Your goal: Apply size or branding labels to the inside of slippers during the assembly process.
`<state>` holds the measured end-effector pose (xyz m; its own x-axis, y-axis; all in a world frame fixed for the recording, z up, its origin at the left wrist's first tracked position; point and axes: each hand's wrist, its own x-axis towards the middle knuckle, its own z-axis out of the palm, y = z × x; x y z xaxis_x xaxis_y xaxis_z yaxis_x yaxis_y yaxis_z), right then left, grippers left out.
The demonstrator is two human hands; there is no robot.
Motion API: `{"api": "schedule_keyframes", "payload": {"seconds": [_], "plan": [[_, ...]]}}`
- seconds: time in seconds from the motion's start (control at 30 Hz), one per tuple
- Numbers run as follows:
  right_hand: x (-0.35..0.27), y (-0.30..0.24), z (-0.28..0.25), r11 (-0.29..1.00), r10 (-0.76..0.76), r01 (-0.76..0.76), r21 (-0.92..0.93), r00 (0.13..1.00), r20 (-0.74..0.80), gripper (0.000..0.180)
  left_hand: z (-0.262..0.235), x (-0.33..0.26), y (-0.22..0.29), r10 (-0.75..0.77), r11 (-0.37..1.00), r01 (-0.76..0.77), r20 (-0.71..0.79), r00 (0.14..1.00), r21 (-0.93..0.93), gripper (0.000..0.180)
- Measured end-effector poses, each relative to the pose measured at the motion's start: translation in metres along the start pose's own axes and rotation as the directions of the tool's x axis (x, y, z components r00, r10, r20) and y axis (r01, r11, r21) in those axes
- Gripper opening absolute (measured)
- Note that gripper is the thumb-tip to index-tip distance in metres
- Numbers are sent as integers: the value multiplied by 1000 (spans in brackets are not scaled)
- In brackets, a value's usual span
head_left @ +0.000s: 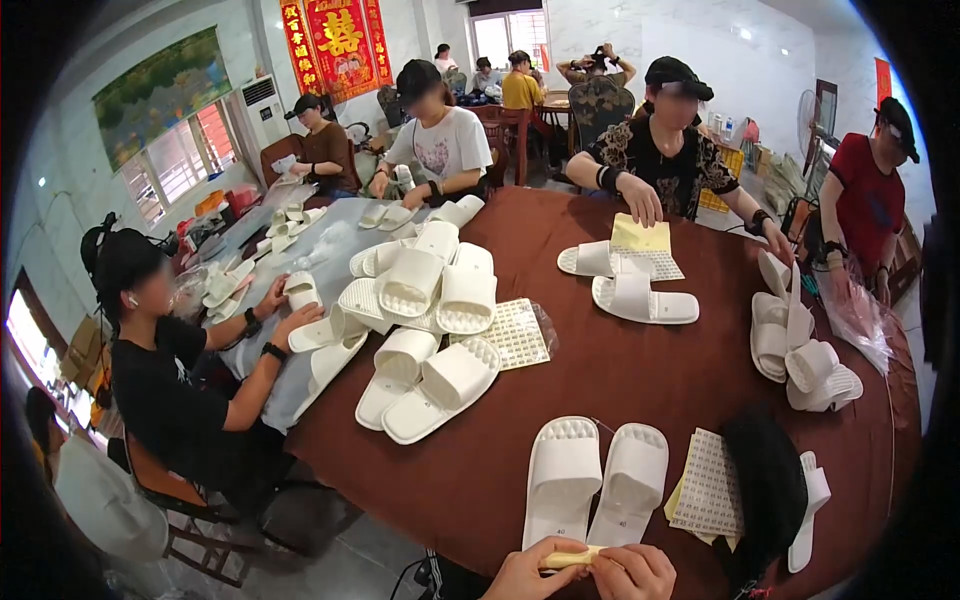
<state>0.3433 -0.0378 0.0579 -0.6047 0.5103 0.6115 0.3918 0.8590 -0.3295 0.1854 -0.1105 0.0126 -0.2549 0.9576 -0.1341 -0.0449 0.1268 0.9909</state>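
Apparently early on, both hands, the left hand [527, 574] and right hand [634, 571], pinch a small yellowish strip [570, 560] between their fingertips at the near table [600, 380] edge, just below a white slipper pair [597, 481] beside a sticker sheet [708, 483], with a slipper pile [425, 320] waiting beyond.

head-worn fisheye, looking down across table [640, 390], wide

White gridded sticker sheets [515, 333] lie at centre, another sheet [708, 482] at four o'clock, a yellow-backed sheet [645, 245] at one o'clock, red wall banners [338, 40] at eleven.
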Motion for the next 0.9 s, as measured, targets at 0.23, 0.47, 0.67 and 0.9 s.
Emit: {"api": "schedule_keyframes", "payload": {"seconds": [0.23, 0.47, 0.67, 0.9], "plan": [[-9, 9, 10, 989, 116, -122, 82, 990, 76, 19, -2, 2, -11, -94, 995, 95, 90, 992, -15, 30], [-6, 21, 19, 739, 481, -535, 410, 845, 235, 9, -3, 9, -1, -58, 998, 58, 62, 996, 2, 30], [-34, 41, 11, 465, 727, -685, 560, 657, 200, 5, -5, 4, -2, 127, 926, -204, 245, 961, 318, 27], [-7, 59, 13, 812, 510, -531, 243, 847, 150, 7, -12, 16, -13, 329, 850, -462, 429, 841, 253, 28]]}}
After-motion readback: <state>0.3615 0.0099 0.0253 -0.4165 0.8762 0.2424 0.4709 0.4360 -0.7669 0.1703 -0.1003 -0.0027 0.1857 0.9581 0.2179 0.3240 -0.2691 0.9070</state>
